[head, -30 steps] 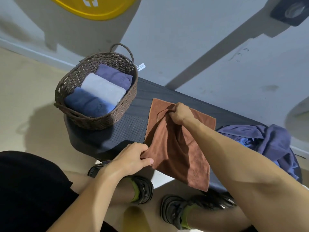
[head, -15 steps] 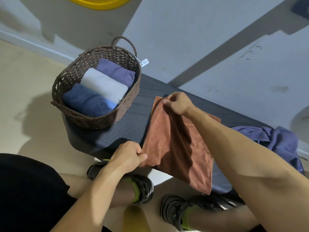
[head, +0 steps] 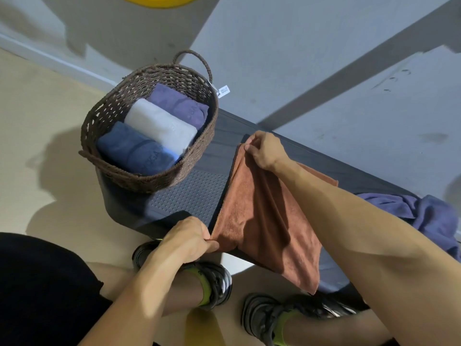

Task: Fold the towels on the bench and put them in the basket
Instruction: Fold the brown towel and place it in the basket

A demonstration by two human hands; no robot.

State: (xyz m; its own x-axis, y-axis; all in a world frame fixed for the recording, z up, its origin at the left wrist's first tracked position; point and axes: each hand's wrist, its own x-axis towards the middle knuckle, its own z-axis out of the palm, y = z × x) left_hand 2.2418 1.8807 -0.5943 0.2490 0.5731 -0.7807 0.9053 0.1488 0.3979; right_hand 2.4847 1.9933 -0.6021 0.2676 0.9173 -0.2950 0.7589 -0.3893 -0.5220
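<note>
Both hands are clamped on the same rust-brown towel [head: 262,221], well apart from each other. One is the left hand [head: 185,242], which pinches the near corner by the bench's [head: 189,193] front edge, and the other is the right hand [head: 264,149], which pinches the far corner out toward the wall. Between them the towel's left edge runs taut and straight.

That edge is the towel's long axis as it lies now, running from the left hand away and slightly rightward to the right hand, across the bench. From it the cloth spreads to the right under the right forearm, and its lower right corner hangs off the front of the bench beyond the left hand's reach.

What could go wrong: the overhanging part looks unsupported, so if either pinch loosens, its weight could drag the whole cloth off toward the floor. The grips are on thin corners only, and I judge a slip there would let the layers skew, leaving a crooked fold. The right forearm lies over the towel and could ruck it when it moves.

To the left of the right hand and beyond the left hand stands the woven basket [head: 149,181], with a dark blue, a white and a purple folded towel side by side in it. Past the right elbow a crumpled purple towel [head: 429,216] waits unfolded on the bench.
</note>
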